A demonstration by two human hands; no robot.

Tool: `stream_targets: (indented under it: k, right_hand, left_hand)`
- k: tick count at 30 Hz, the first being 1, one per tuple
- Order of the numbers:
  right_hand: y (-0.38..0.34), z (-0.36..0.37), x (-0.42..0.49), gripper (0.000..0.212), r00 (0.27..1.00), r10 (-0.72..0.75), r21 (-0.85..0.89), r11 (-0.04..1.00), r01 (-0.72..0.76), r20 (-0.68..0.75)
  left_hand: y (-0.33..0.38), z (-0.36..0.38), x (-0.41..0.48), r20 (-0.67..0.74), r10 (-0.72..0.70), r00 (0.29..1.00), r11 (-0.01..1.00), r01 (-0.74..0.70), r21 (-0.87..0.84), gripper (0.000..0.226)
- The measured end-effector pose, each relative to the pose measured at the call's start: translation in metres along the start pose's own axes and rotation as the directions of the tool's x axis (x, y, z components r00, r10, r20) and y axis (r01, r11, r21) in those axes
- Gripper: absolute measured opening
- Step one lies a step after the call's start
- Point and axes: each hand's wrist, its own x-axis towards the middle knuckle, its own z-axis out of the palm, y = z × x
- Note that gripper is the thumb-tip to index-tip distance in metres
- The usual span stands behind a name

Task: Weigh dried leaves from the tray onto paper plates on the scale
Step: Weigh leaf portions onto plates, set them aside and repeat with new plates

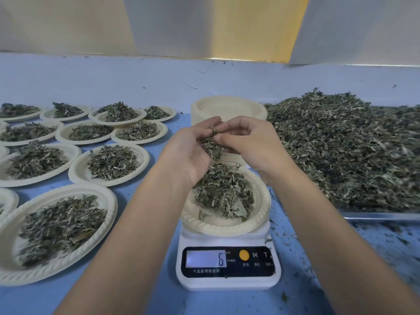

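Observation:
A white digital scale stands at the centre front, its display reading 6. On it rests a cream paper plate holding a mound of dried leaves. Just above the plate, my left hand cups a small clump of dried leaves, palm turned up. My right hand meets it from the right, fingertips pinching into the same clump. To the right a metal tray carries a big heap of loose dried leaves.
A stack of unused paper plates stands behind my hands. Several filled paper plates cover the blue table on the left. Leaf crumbs litter the table beside the scale. A pale wall runs along the back.

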Motion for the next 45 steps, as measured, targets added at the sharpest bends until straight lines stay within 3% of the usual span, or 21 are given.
stream_targets:
  k: [14, 25, 33, 45]
  right_hand:
    - [-0.008, -0.010, 0.002, 0.020, 0.989, 0.095, 0.098, 0.989, -0.107, 0.117]
    - [-0.006, -0.008, -0.003, 0.013, 0.956, 0.090, -0.163, 0.986, -0.046, 0.278]
    - [-0.001, -0.010, 0.003, 0.022, 0.992, 0.110, -0.190, 0.977, -0.098, 0.057]
    - [0.000, -0.007, 0.002, 0.019, 0.993, 0.076, -0.137, 0.988, -0.063, 0.086]
  left_hand:
    - [0.010, -0.018, 0.009, -0.140, 0.042, 0.989, 0.992, -0.058, -0.109, 0.043]
    - [0.010, -0.020, 0.009, -0.164, 0.025, 0.986, 0.988, -0.050, -0.147, 0.043]
    - [0.010, -0.020, 0.007, -0.175, 0.004, 0.984, 0.985, -0.034, -0.169, 0.042]
    - [0.010, -0.016, 0.005, -0.142, 0.008, 0.990, 0.990, -0.027, -0.136, 0.041]
